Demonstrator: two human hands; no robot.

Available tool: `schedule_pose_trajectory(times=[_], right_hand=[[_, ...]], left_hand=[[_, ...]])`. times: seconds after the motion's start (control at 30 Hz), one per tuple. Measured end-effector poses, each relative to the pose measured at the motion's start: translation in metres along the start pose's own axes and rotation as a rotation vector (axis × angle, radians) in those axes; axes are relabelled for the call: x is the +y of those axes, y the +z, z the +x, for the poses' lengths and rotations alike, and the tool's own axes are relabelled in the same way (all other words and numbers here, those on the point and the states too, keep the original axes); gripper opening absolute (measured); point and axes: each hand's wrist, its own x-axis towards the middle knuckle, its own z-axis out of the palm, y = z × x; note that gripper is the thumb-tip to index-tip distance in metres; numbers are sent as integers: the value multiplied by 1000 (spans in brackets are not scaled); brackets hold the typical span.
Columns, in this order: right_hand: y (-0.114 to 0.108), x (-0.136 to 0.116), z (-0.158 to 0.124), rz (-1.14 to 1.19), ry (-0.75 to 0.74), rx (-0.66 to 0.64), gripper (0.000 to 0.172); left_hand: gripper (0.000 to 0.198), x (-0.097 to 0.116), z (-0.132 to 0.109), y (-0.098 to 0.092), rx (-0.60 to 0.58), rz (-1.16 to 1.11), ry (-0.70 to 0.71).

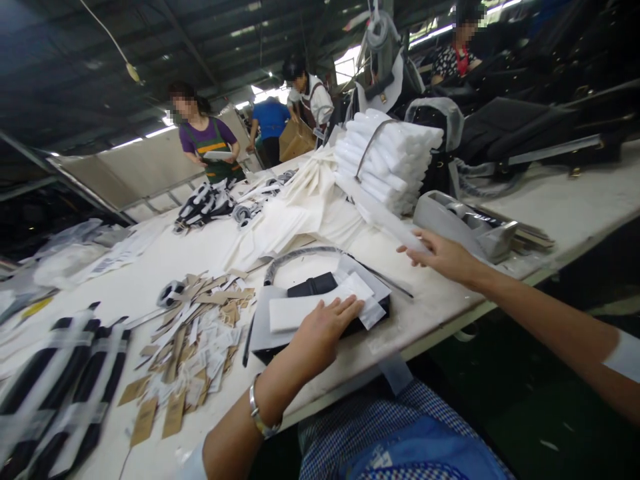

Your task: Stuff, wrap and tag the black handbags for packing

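Observation:
A black handbag [263, 355] lies in front of me on the white table, its plastic-wrapped handle [300, 253] arching away from me. A white foam strip [287, 315] and a small white packet [371, 313] rest on the bag. My left hand [325, 333] lies flat on the strip, fingers stretched out. To the right, my right hand [443, 257] has its thumb and fingers round the near end of a long white padding roll [385, 220]. The roll's far end reaches the foot of a strapped bundle of white rolls [385, 157].
Paper tags and packets [200, 340] are heaped left of the bag. Wrapped black straps [65, 380] lie further left. White sheets [300, 213] spread behind the bag. A grey plastic holder [450, 217] and black bags [525, 127] stand right. Several people [207, 143] work beyond the table.

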Motion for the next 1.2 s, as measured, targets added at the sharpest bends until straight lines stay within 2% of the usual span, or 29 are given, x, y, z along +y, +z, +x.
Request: schedule_pose_trajectory(times=[0.1, 0.17, 0.27, 0.37, 0.47, 0.63, 0.83, 0.9, 0.97, 1.03, 1.1, 1.2], right_hand=[[-16, 0, -47, 15, -132, 13, 46], [-16, 2, -79, 40, -261, 27, 42], [4, -2, -118, 3, -453, 7, 27], [37, -19, -138, -85, -558, 91, 26], [73, -42, -137, -144, -643, 255, 26], [118, -69, -115, -249, -665, 520, 32], [152, -75, -99, -260, -655, 607, 23], [158, -74, -99, -252, -642, 631, 23], [159, -73, -103, -224, -620, 600, 26], [151, -75, -110, -177, -635, 510, 30], [135, -76, -114, -135, -695, 414, 34], [106, -72, -108, -156, -805, 347, 42]], left_hand=[[79, -9, 3, -11, -27, -87, 43], [74, -16, 6, -20, -48, -129, 67], [69, -25, 12, -32, -92, -147, 96], [72, -30, 17, -41, -192, -144, 122], [74, -29, 19, -45, -256, -146, 106], [70, -24, 15, -43, -205, -186, 97], [54, -18, 7, -34, -117, -243, 81], [62, -15, 5, -26, -87, -221, 77], [74, -12, 1, -15, -59, -172, 66], [72, -9, -4, -3, -12, -112, 42], [72, -4, -8, 9, 45, -50, 15], [78, 2, -13, 21, 99, 26, -6]])
